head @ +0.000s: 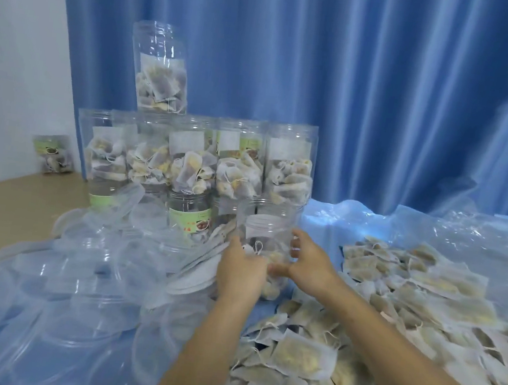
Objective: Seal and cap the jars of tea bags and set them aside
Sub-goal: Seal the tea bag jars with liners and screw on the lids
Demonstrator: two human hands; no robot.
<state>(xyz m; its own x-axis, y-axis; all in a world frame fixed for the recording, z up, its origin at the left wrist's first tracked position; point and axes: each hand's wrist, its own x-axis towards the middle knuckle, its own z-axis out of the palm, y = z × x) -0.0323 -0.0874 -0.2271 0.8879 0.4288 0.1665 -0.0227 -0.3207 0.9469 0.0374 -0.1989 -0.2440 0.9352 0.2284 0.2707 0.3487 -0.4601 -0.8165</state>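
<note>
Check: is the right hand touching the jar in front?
Touching. The head view shows the right hand with fingers curled round the jar's right side, with no gap; the left hand holds the other side.

Two bare forearms come up from the bottom of the view, and nothing is worn on either of them: no sleeve, no glove, no watch or band at the wrists. The left hand [241,270] and the right hand [308,263] are bare as well, with short nails so far as the soft focus lets one judge. No ring shows on the fingers that can be seen, though several are hidden. Neither arm carries a visible marking.
</note>
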